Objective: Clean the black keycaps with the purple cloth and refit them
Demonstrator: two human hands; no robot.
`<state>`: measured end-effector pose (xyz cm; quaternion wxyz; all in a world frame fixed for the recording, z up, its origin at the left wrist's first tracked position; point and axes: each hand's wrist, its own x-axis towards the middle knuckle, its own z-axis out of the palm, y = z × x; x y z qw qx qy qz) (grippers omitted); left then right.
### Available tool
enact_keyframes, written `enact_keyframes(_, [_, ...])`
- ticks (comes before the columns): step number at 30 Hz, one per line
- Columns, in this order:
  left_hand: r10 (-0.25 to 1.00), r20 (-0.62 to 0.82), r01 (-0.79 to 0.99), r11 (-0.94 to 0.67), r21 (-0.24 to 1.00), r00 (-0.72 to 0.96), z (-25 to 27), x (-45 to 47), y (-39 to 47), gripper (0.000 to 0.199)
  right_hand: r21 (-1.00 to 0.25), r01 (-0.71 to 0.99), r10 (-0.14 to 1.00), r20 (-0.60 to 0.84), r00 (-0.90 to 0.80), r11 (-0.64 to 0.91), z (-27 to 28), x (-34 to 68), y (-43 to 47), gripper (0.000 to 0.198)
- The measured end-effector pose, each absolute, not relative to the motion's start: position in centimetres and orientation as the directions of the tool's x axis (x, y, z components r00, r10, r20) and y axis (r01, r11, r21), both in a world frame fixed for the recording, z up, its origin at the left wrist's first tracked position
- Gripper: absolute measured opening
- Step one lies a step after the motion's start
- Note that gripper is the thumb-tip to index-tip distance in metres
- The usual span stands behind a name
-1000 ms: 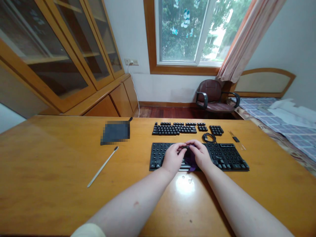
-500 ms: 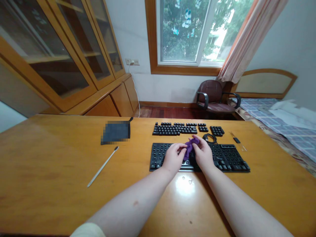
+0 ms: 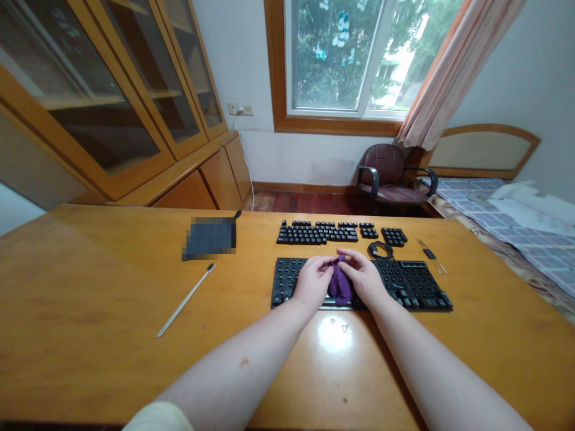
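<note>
A purple cloth (image 3: 340, 287) hangs bunched between my two hands, over the middle of a black keyboard (image 3: 415, 281). The fingers of my left hand (image 3: 314, 280) pinch it from the left. My right hand (image 3: 363, 278) grips its upper edge from the right, thumb against fingers. Most of the keyboard's keycaps are off, with bare key stems showing; a few caps remain along its lower right. My hands and the cloth hide the keyboard's centre. Behind it, the loose keycaps (image 3: 317, 233) lie in ordered rows, with another block of keycaps (image 3: 394, 236) to the right.
A coiled black cable (image 3: 381, 251) rests behind the keyboard. On the right lies a small wire tool with a black handle (image 3: 430, 254). Left of the keyboard are a long white brush (image 3: 186, 301) and a dark, blurred pouch (image 3: 209, 236). Everything sits on a wooden table (image 3: 90, 299).
The cloth was bunched up and slanted between my fingers; now it drapes lower toward the keyboard's front edge. My hands have shifted slightly, with the fingertips closer together at its top.
</note>
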<state>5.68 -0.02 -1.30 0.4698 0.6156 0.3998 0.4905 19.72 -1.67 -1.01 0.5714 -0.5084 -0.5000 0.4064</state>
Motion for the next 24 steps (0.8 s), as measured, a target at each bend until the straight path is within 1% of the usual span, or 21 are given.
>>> enact_keyframes(2, [0.962, 0.187, -0.013, -0.188, 0.982, 0.2, -1.17, 5.7, -0.05, 0.021, -0.994, -0.045, 0.974, 0.085, 0.211, 0.096, -1.08, 19.58, -1.6, 0.038])
enact_keyframes(3, [0.968, 0.148, -0.046, -0.141, 0.989, 0.202, -1.05, 5.73, -0.06, 0.022, -0.994, -0.065, 0.971, 0.068, 0.231, 0.085, -1.07, 19.52, -1.58, 0.037])
enact_keyframes(5, [0.976, 0.073, -0.11, -0.051, 0.993, 0.204, -0.79, 5.83, -0.06, 0.022, -0.997, -0.035, 0.967, 0.065, 0.248, 0.076, -0.99, 19.47, -1.6, 0.031])
enact_keyframes(7, [0.979, 0.036, -0.156, -0.005, 0.988, 0.199, -0.56, 5.9, -0.02, 0.019, -0.998, 0.035, 0.974, 0.063, 0.216, 0.057, -0.88, 19.52, -1.65, 0.027])
enact_keyframes(9, [0.982, 0.032, -0.182, 0.002, 0.983, 0.185, -0.47, 5.91, 0.04, 0.017, -0.996, 0.073, 0.984, 0.056, 0.169, 0.044, -0.83, 19.61, -1.7, 0.027])
enact_keyframes(11, [0.985, 0.02, -0.185, 0.012, 0.983, 0.172, -0.51, 5.86, 0.09, 0.017, -0.994, 0.084, 0.987, 0.077, 0.138, 0.066, -0.81, 19.7, -1.74, 0.027])
enact_keyframes(13, [0.988, 0.029, -0.148, -0.006, 0.989, 0.15, -0.65, 5.78, 0.13, 0.017, -0.987, 0.113, 0.986, 0.125, 0.111, 0.112, -0.77, 19.75, -1.77, 0.027])
enact_keyframes(15, [0.989, 0.076, -0.083, -0.065, 0.994, 0.13, -0.84, 5.7, 0.16, 0.015, -0.974, 0.172, 0.983, 0.167, 0.083, 0.151, -0.68, 19.77, -1.8, 0.027])
enact_keyframes(17, [0.984, 0.119, -0.035, -0.115, 0.993, 0.13, -1.01, 5.65, 0.2, 0.015, -0.963, 0.218, 0.982, 0.179, 0.068, 0.16, -0.6, 19.77, -1.83, 0.025])
enact_keyframes(24, [0.981, 0.087, -0.052, -0.079, 0.995, 0.176, -0.83, 5.58, 0.19, 0.015, -0.968, 0.221, 0.981, 0.146, 0.125, 0.116, -0.84, 19.86, -1.84, 0.022])
